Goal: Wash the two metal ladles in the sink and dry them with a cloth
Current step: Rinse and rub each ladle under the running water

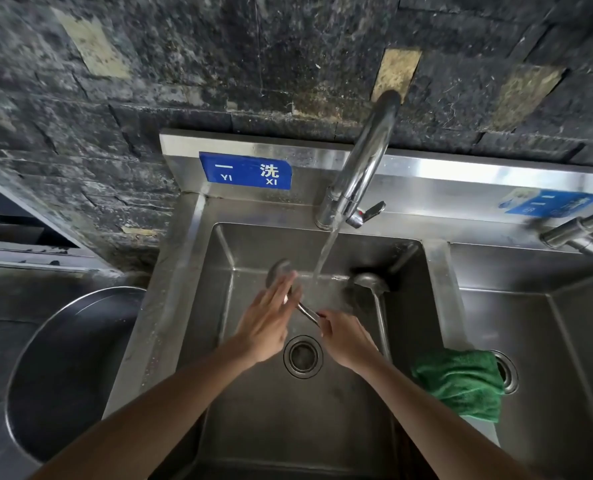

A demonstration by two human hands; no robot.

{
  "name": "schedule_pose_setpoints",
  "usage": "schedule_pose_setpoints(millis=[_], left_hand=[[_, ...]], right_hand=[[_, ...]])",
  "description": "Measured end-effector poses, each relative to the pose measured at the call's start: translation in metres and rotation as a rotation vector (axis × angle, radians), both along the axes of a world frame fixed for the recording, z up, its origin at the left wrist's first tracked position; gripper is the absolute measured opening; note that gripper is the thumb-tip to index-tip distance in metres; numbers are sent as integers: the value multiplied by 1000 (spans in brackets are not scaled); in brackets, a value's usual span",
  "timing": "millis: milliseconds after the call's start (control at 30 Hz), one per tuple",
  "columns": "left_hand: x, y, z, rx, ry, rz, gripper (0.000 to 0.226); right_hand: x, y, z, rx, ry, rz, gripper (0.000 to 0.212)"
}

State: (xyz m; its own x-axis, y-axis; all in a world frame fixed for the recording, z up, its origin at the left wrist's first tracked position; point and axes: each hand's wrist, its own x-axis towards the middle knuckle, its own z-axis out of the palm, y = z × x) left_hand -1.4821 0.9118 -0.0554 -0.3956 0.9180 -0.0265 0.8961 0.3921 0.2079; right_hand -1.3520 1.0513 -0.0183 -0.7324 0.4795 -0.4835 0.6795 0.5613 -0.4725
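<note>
Over the steel sink (198,306), my right hand (345,336) grips the handle of a metal ladle (278,270) whose bowl points up and to the left. My left hand (271,315) lies flat with fingers together against that ladle's bowl, just left of the running water stream (324,252). A second metal ladle (371,284) rests in the sink on the right, bowl at the back, handle leaning toward the front. A green cloth (461,382) hangs over the divider on the right.
The tap (364,161) arches from the back rim with water flowing. The drain (302,356) sits between my wrists. A second basin (547,341) with its own tap lies to the right. A large round metal bowl (70,368) stands on the left.
</note>
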Motion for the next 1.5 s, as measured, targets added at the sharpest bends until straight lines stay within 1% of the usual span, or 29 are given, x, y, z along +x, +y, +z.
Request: schedule_pose_setpoints(millis=[67, 200, 267, 367, 433, 500, 533, 633, 700, 800, 900, 933, 1000, 1067, 1100, 1133, 1167, 1233, 1300, 1333, 1400, 1467, 1500], left_hand=[[8, 1, -6, 7, -20, -17, 100], [17, 11, -18, 33, -59, -39, 92], [17, 15, -22, 40, -41, -56, 90], [16, 19, -27, 11, -11, -76, 95], [14, 23, -28, -18, -83, 23, 97], [9, 27, -30, -71, -209, 160, 94], [8, 29, -30, -106, -246, 178, 91], [22, 37, -24, -214, -278, 82, 89], [35, 45, -17, -268, -238, -40, 79], [30, 48, -15, -231, -173, -113, 68], [18, 45, -22, -168, -137, -140, 73], [17, 42, -25, -131, -185, -105, 78], [11, 33, -28, -81, -400, 34, 91], [1, 25, -26, -146, -644, 149, 105], [-1, 23, -23, -197, -737, 173, 105], [-1, 25, -19, -242, -788, 177, 102], [2, 29, -15, -273, -793, 170, 98], [14, 37, -12, -287, -693, 152, 80], [20, 41, -17, -205, -556, 144, 58], [18, 40, -19, -130, -540, 144, 51], [7, 33, -22, -16, -616, 211, 51], [1, 29, -27, -23, -682, 324, 64], [4, 28, -28, -32, -669, 350, 68]], right_hand=[[-7, 1, -4, -31, 25, -43, 33], [-7, -1, -2, -68, 71, -113, 35], [1, -2, -3, -74, 54, -124, 34], [20, -2, -8, -93, 22, -134, 32], [37, -4, -11, -110, 21, -121, 31], [55, -8, -13, -102, 34, -81, 31], [62, -8, -14, -88, 36, -64, 31], [66, -9, -22, -56, 34, -35, 35], [62, -9, -24, -50, 43, -13, 37], [63, -9, -24, -4, 75, 27, 36], [71, -6, -23, 19, 94, 27, 33], [75, -5, -24, 30, 92, 45, 33], [85, -5, -26, 42, 90, 79, 33], [93, -7, -27, 33, 84, 105, 33], [96, -10, -29, 30, 80, 116, 32], [96, -13, -30, 34, 83, 122, 31], [95, -16, -32, 36, 92, 116, 30], [90, -24, -34, 20, 113, 74, 28], [85, -30, -34, 28, 125, 38, 28], [84, -30, -33, 51, 125, 32, 27], [85, -28, -28, 122, 98, 70, 29], [87, -24, -24, 209, 46, 136, 31], [87, -22, -24, 271, 29, 181, 31]])
